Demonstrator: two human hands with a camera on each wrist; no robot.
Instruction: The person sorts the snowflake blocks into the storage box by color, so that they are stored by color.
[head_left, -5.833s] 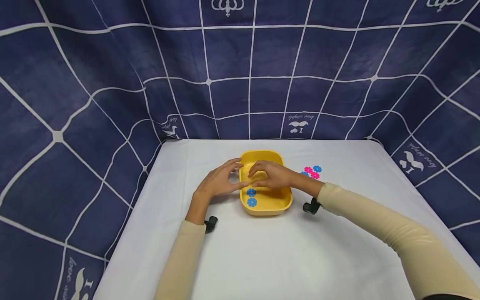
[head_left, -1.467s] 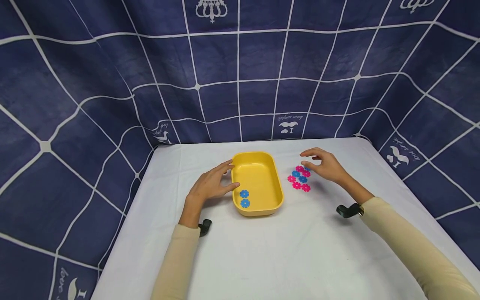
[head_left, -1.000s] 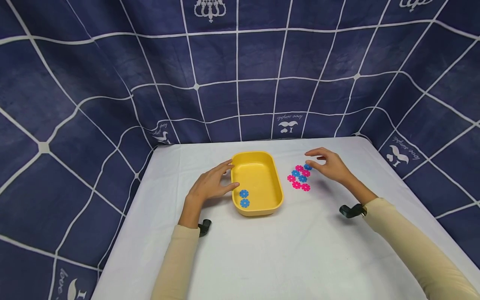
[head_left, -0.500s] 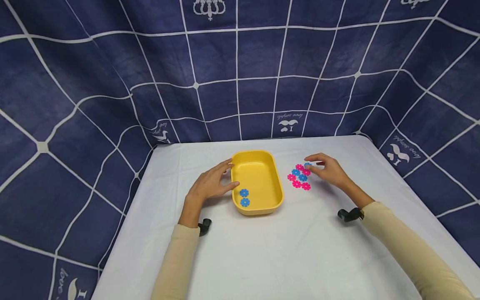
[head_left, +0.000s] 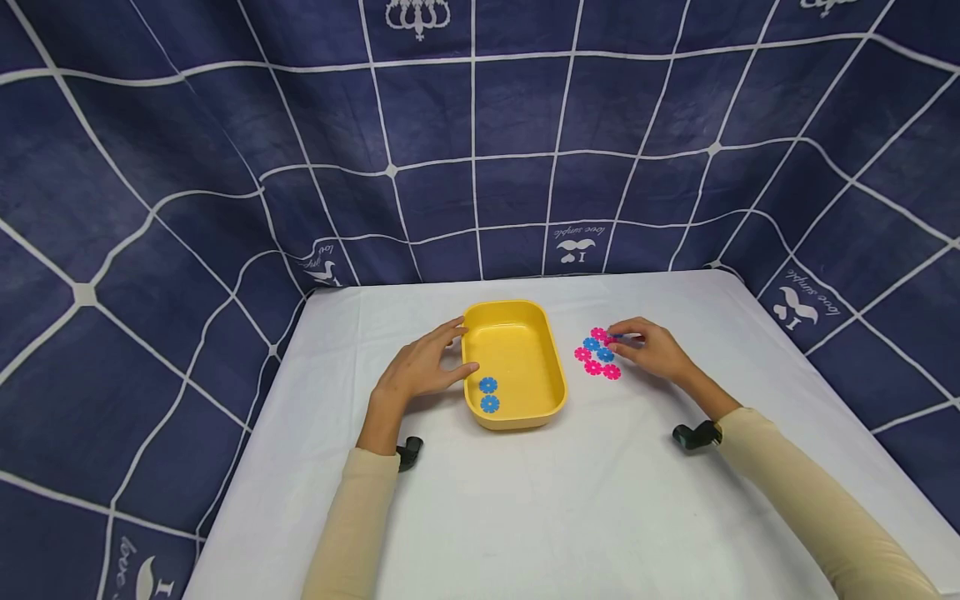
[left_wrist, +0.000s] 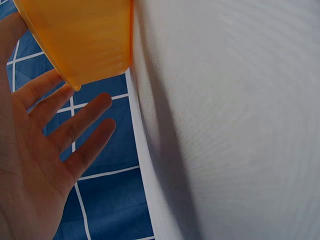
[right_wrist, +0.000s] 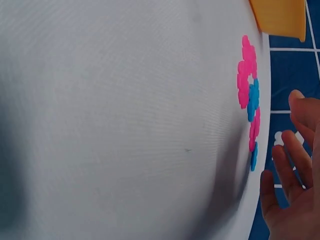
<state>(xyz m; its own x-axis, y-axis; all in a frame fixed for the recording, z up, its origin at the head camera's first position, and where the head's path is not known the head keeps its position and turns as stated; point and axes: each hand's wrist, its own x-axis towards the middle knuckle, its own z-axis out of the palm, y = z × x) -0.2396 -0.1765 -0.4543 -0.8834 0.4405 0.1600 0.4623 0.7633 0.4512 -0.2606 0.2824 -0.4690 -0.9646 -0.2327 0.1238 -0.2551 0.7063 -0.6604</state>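
A yellow rectangular tray (head_left: 519, 358) holds two blue flower-shaped discs (head_left: 489, 395) at its near left corner. My left hand (head_left: 420, 367) rests at the tray's left side, its thumb and fingertips at the rim and its fingers spread. In the left wrist view, the hand (left_wrist: 45, 135) has fingers fairly straight along the tray wall (left_wrist: 85, 40). My right hand (head_left: 654, 350) hovers over the right end of a cluster of pink flower discs (head_left: 593, 367) and blue ones. Its fingertips partly hide a blue disc (right_wrist: 254, 156), which lies on the cloth in the right wrist view.
White cloth covers the table (head_left: 510, 517). A dark blue curtain (head_left: 525, 192) with white lines surrounds its back and sides. Each wrist carries a small black camera, such as the right one (head_left: 696, 436).
Earlier my right hand was over the tray. It then moved right to the discs, and lately it has lowered slightly toward the blue disc. My left hand has stayed at the tray.
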